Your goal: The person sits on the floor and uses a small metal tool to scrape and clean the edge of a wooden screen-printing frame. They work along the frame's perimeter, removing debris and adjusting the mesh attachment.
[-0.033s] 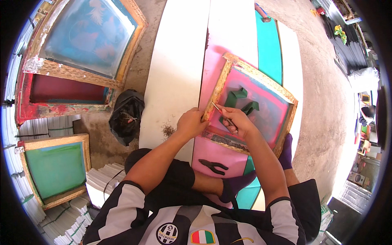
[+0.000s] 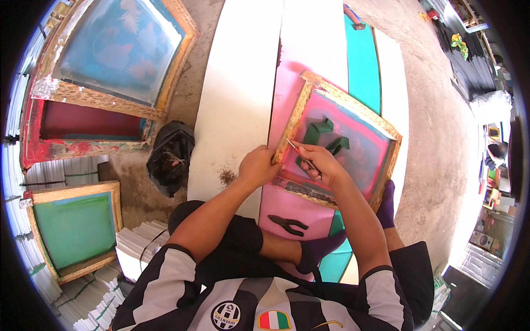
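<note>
A wooden screen-printing frame (image 2: 298,118) with pink-edged mesh lies aslant on the boards before me. My left hand (image 2: 258,168) is closed on the near end of its left bar, thumb along the wood. In my right hand (image 2: 323,164) is a slim pointed tool (image 2: 295,147) with some red on it; the fingers hide most of it, and its exact kind is unclear. Its tip is at the left bar, just beyond my left hand. A dark green strip (image 2: 318,130) lies looped over the mesh, partly behind my right hand. Black-handled pliers (image 2: 288,224) rest on the pink board nearer me.
Left of the boards sits a black plastic bag (image 2: 172,157). Farther left stand a blue-mesh frame (image 2: 116,49), a red frame (image 2: 88,149) and a green-mesh frame (image 2: 74,226) beside stacks of white sheets (image 2: 138,245). My purple-socked foot (image 2: 388,207) is against the frame's right side.
</note>
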{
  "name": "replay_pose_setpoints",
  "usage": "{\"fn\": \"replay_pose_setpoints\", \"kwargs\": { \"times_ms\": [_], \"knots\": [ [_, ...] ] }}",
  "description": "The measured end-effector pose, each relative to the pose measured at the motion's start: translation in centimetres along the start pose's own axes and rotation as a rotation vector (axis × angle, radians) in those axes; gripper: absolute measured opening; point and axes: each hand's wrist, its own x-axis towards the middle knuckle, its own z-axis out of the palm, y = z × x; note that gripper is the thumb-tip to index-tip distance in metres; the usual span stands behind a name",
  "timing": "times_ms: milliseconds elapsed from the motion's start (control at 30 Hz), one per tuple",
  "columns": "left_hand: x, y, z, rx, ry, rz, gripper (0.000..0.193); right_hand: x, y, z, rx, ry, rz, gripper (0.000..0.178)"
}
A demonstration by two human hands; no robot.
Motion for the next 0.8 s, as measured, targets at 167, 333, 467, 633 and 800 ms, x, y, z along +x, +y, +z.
{"fn": "replay_pose_setpoints", "kwargs": {
  "times_ms": [167,333,467,633,800],
  "knots": [
    [-0.2,0.3,0.0,-0.055,-0.002,-0.033,0.045,-1.0,0.7,0.7,-0.665,0.293,-0.456,0.040],
    [-0.3,0.2,-0.1,-0.048,-0.001,-0.017,0.051,-2.6,0.2,2.2,-0.771,0.425,-0.432,0.037],
    [-0.4,0.0,0.4,-0.051,0.039,0.007,0.053,-2.8,0.6,2.1,-0.764,0.458,-0.449,0.036],
    [-0.5,0.2,0.4,-0.062,0.056,0.001,0.055,-2.2,1.0,1.9,-0.742,0.514,-0.529,0.036],
    [-0.5,-0.2,0.7,-0.068,0.062,0.044,0.055,-2.6,0.0,2.4,-0.806,0.507,-0.403,0.035]
  ]
}}
